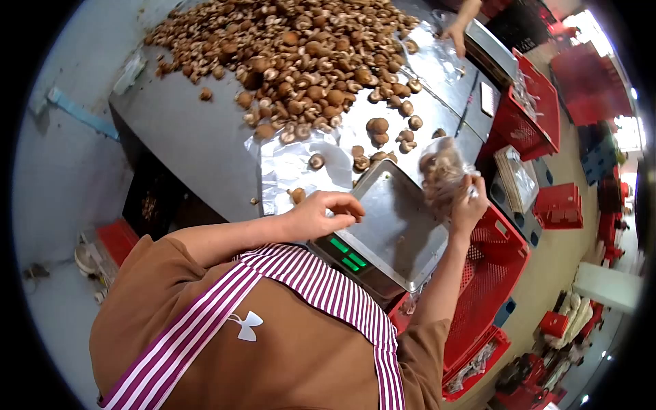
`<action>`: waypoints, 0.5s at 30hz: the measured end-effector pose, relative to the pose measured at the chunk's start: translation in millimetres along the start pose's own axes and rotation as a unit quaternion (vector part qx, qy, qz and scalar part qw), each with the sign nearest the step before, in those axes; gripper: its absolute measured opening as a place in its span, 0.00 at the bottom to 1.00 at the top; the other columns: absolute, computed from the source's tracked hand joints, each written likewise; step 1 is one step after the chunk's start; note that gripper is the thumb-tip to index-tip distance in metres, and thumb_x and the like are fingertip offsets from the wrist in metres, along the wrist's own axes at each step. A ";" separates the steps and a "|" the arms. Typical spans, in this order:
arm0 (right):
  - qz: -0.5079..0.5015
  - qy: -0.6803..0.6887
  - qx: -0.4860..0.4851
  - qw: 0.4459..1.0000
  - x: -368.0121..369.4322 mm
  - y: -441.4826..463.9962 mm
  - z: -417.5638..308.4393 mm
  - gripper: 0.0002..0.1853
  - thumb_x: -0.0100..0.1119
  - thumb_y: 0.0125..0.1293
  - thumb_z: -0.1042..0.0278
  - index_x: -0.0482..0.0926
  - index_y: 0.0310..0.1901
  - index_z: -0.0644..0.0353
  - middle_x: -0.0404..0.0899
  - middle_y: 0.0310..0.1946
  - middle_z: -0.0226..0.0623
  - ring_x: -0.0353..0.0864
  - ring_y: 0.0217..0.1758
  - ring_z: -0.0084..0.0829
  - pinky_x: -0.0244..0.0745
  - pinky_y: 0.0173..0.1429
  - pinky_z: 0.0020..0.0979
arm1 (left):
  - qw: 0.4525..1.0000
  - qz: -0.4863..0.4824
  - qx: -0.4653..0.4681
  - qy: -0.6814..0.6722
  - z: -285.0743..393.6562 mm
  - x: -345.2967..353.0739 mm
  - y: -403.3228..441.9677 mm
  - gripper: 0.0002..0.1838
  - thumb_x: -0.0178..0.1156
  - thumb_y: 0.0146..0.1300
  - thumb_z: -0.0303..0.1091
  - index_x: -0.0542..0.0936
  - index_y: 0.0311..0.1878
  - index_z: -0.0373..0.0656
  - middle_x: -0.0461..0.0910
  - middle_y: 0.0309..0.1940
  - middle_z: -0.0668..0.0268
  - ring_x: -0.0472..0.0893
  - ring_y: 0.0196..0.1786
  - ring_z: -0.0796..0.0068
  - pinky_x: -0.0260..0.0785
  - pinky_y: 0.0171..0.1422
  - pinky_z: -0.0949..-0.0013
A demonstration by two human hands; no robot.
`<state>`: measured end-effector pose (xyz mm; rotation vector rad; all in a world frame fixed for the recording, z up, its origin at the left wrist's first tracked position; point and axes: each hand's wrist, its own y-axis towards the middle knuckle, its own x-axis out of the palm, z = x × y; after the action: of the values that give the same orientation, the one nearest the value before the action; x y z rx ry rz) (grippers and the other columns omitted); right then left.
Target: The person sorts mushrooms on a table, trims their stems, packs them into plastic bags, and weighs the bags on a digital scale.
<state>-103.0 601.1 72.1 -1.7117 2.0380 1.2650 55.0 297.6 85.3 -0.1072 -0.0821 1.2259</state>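
Note:
My right hand (470,203) is closed on the gathered top of a clear plastic bag of mushrooms (439,172), held over the right side of a metal tray (396,215). The tray sits on a weighing scale (347,254) with lit green digits. My left hand (324,213) hovers by the tray's left edge, its fingers loosely bent and apart from the thumb, with nothing in it. Close to it are flat plastic bags (280,181) on the table, with a few loose mushrooms on and beside them.
A large heap of brown mushrooms (301,58) covers the far part of the grey table (171,123). Another person's hand (456,37) reaches over plastic at the far right. Red crates (493,266) stand close on my right, below the scale; another red crate (529,109) stands farther off.

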 end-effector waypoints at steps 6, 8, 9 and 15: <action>-0.031 -0.064 -0.033 0.997 48.1 30.9 65.0 0.05 0.53 0.68 0.73 0.77 0.37 0.64 0.78 0.32 0.48 0.79 0.35 0.51 0.71 0.41 0.42 | 0.980 0.145 -0.134 0.028 -110.7 -45.3 -46.1 0.11 0.56 0.66 0.27 0.81 0.49 0.36 0.84 0.41 0.66 0.83 0.42 0.79 0.75 0.49 0.74; -0.034 -0.087 0.015 0.996 58.5 28.6 64.4 0.05 0.54 0.68 0.74 0.78 0.38 0.64 0.79 0.34 0.47 0.79 0.37 0.49 0.72 0.42 0.41 | 0.972 0.176 -0.154 0.030 -135.9 -59.1 -61.2 0.11 0.56 0.66 0.27 0.81 0.49 0.37 0.84 0.40 0.66 0.82 0.40 0.80 0.75 0.47 0.74; -0.007 -0.090 -0.045 0.995 64.4 23.9 56.0 0.04 0.54 0.67 0.75 0.78 0.39 0.64 0.78 0.35 0.46 0.78 0.39 0.49 0.73 0.43 0.41 | 0.964 0.188 -0.176 0.059 -142.0 -64.6 -68.1 0.11 0.57 0.65 0.28 0.81 0.49 0.37 0.84 0.38 0.67 0.82 0.38 0.81 0.74 0.44 0.74; -0.203 0.060 -0.015 0.977 121.9 -48.3 -77.9 0.10 0.56 0.63 0.81 0.80 0.46 0.61 0.83 0.39 0.44 0.83 0.41 0.42 0.77 0.47 0.39 | 0.955 0.219 -0.178 0.093 -157.9 -72.3 -80.2 0.12 0.58 0.64 0.30 0.82 0.48 0.39 0.83 0.31 0.68 0.79 0.31 0.82 0.72 0.39 0.74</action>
<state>-70.6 461.3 20.5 -2.1229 1.6101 1.0832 124.6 196.8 -61.6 -0.5805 -0.1184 1.6288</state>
